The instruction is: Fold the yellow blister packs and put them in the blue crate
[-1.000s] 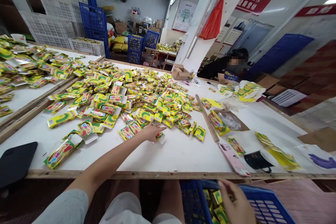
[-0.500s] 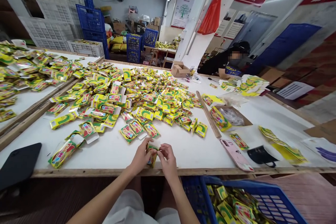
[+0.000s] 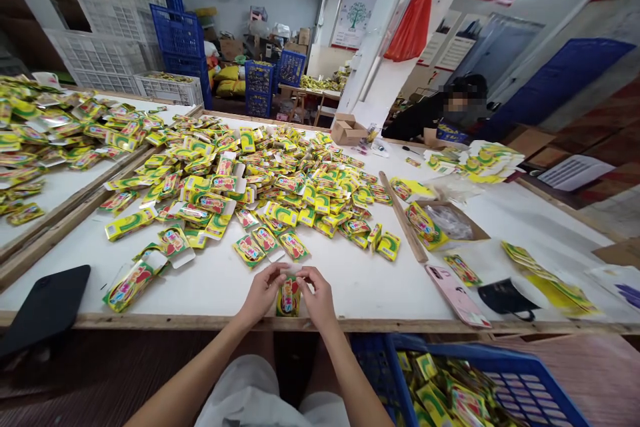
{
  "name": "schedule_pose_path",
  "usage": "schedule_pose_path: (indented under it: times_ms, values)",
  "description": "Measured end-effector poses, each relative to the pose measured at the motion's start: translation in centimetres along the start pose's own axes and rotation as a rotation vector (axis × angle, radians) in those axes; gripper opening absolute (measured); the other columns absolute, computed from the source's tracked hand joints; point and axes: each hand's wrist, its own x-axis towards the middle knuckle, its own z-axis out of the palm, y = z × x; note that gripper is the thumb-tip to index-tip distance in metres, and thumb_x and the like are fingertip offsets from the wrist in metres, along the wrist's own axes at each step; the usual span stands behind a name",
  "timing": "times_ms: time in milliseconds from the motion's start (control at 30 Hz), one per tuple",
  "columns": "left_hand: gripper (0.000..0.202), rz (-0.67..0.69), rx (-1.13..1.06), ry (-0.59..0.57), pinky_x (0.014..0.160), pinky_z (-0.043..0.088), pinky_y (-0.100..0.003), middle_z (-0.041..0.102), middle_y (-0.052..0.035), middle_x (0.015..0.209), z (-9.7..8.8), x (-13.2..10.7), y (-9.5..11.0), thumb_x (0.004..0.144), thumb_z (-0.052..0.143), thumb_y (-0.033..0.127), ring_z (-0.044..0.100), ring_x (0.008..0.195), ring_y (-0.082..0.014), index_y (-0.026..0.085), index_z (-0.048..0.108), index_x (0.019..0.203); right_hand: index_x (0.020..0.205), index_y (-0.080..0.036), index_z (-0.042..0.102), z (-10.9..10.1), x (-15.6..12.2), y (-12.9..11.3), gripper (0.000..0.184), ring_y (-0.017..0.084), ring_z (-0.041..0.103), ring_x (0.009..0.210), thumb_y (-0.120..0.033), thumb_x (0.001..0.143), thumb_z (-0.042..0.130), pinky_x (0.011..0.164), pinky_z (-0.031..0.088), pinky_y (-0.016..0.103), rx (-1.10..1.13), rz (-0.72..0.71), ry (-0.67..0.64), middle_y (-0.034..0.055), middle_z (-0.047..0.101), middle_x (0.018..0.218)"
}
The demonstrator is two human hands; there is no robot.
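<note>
A small yellow-green printed box (image 3: 288,297) stands at the table's front edge, its white flap end facing away from me. My left hand (image 3: 266,290) pinches its upper left corner, and my right hand (image 3: 315,290) grips the upper right corner, fingers curled at the flap. Just beyond my hands lie a few loose boxes (image 3: 249,251) of the same print. Behind them a large heap of such boxes (image 3: 280,180) spreads over the white table (image 3: 210,287), some with white flaps sticking out.
A black phone (image 3: 47,303) lies at the left edge. To the right are a wooden strip (image 3: 403,217), a pink phone (image 3: 457,295) and a black mug (image 3: 505,297). A blue crate (image 3: 530,373) of boxes stands below the edge at right. Across the table sits another person (image 3: 430,113).
My left fingers have moved off the box's front to its upper corner, so more of the printed face shows. Both hands now meet at the flap end. The view has shifted slightly.
</note>
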Motion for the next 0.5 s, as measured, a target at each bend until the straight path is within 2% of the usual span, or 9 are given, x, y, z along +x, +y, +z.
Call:
schedule_pose_path:
  times_ms: [100,200,267,500]
  values:
    - [0.029,-0.001,-0.029,0.040,0.083,0.049,-0.033,0.067,-0.0061,0.097,0.1,-0.1,0.0,0.086,0.054,0.037,0.063,0.091,-0.0195,0.019,0.058,0.109,0.101,-0.020,0.061,0.2,0.1,0.0,0.019,0.019,0.062,0.085,-0.027,0.084,0.056,0.077,0.051,0.030,0.048,0.016,0.024,0.0051,0.066,0.092]
    - [0.024,0.001,0.005,-0.011,0.088,0.049,-0.035,0.068,-0.0086,0.099,0.2,-0.4,0.3,0.085,0.055,0.037,0.063,0.095,-0.0214,0.017,0.065,0.094,0.092,-0.020,0.065,0.0,0.0,-0.4,0.014,0.020,0.061,0.088,-0.029,0.085,0.056,0.077,0.051,0.030,0.040,-0.024,-0.032,0.0059,0.065,0.093]
    - [0.024,-0.007,0.002,-0.008,0.088,0.049,-0.034,0.069,-0.0090,0.100,0.3,-0.7,0.6,0.085,0.055,0.037,0.064,0.094,-0.0215,0.017,0.066,0.092,0.086,-0.020,0.066,-0.2,-0.2,-0.8,0.015,0.019,0.061,0.087,-0.031,0.086,0.056,0.075,0.051,0.029,0.042,-0.034,-0.044,0.0060,0.064,0.091]
    - [0.021,-0.077,0.030,0.098,0.075,0.050,-0.029,0.069,-0.0049,0.084,0.9,-0.1,1.0,0.081,0.060,0.035,0.063,0.078,-0.0182,0.016,0.064,0.091,0.087,-0.018,0.063,0.0,0.3,-1.2,0.016,0.017,0.060,0.072,-0.034,0.084,0.059,0.068,0.049,0.026,0.002,0.066,-0.002,0.0030,0.065,0.079]
